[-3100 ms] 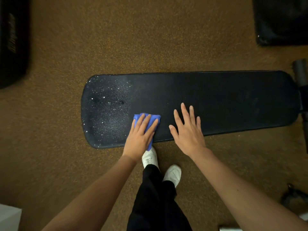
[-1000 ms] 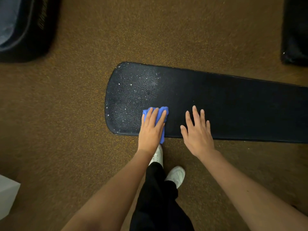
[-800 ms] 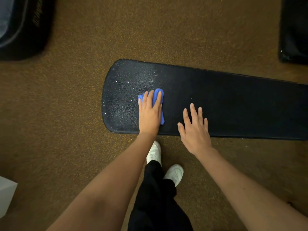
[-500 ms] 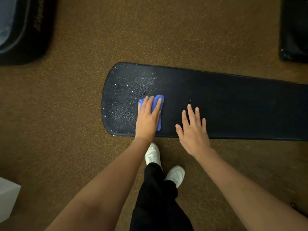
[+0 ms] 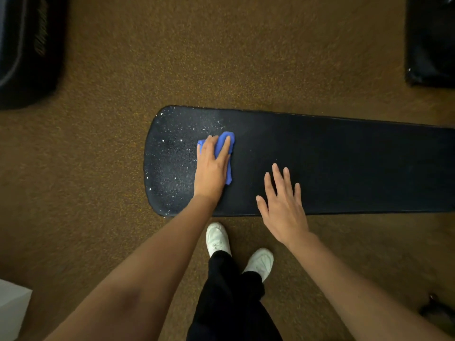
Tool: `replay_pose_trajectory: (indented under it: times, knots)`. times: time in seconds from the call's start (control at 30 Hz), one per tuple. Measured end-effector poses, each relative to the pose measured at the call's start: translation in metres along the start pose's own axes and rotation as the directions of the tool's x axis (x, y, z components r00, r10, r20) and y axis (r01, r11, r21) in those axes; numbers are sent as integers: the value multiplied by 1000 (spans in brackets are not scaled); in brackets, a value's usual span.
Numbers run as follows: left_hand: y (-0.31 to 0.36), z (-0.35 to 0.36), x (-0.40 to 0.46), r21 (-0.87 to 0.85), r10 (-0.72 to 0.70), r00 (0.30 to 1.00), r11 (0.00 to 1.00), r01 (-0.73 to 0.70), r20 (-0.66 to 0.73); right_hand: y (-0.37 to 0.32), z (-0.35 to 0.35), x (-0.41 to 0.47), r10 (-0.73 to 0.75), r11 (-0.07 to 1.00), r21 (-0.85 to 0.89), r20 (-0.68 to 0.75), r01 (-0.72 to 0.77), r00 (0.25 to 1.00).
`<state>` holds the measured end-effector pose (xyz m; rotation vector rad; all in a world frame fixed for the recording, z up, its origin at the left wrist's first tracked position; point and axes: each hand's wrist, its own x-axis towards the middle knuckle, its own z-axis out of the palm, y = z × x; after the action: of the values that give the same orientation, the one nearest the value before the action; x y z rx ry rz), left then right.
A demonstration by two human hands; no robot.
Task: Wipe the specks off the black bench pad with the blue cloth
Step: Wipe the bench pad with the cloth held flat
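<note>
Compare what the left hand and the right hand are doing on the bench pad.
The left hand presses the blue cloth flat; the right hand holds nothing. The left hand sits at the speckled end of the bench pad; the right hand lies over the clean part, fingers spread. Both have straight fingers.

Bunched blue cloth (image 5: 224, 146) — on speckled black bench pad (image 5: 344, 163).

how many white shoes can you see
2: one white shoe just below the bench pad's near edge, the other right of it and nearer the camera, partly under black trousers.
</note>
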<state>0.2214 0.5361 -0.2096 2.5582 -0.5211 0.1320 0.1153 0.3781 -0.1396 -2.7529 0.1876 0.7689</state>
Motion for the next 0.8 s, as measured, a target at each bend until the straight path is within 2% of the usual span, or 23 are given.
replay_pose_trajectory:
  times: [0.07, 0.13, 0.27, 0.33, 0.4, 0.47, 0.57, 0.63, 0.7, 0.8]
  knots:
    - [2, 2, 21, -25, -81, 997, 996, 81, 1, -1, -1, 0, 5, 1000, 15, 0, -5, 1000]
    - [0, 6, 32, -23, -67, 998, 998, 66, -4, -2, -1, 1, 5, 999, 31, 11, -5, 1000]
    - [-10, 2, 10, 18, 213, 974, 977, -214, 73, -4, -1, 2, 24, 999, 39, 6, -24, 1000]
    - [-20, -4, 4, 22, 281, 956, 959, -284, 89, -5, -3, 4, 35, 998, 48, 0, -35, 999]
    - [-25, -8, 16, 39, 220, 974, 974, -221, 48, -7, -5, 7, 43, 998, 52, -10, -42, 999]
    - [-22, -6, 36, 29, 88, 996, 996, -88, 9, -8, -8, 13, 54, 996, 68, -26, -53, 998]
    - [-15, -3, 65, -4, -40, 999, 999, 40, 27, -11, -13, 22, 72, 992, 110, -41, -67, 997]
    - [-10, 0, 73, -14, -60, 997, 998, 61, 57, -12, -16, 28, 72, 990, 125, -51, -65, 996]
    - [-5, 3, 72, -12, 19, 998, 1000, -19, 57, -13, -16, 32, 77, 989, 127, -55, -70, 995]
    - [-6, 4, 60, -26, 217, 969, 976, -216, 114, -14, -14, 33, 88, 989, 123, -87, -77, 992]
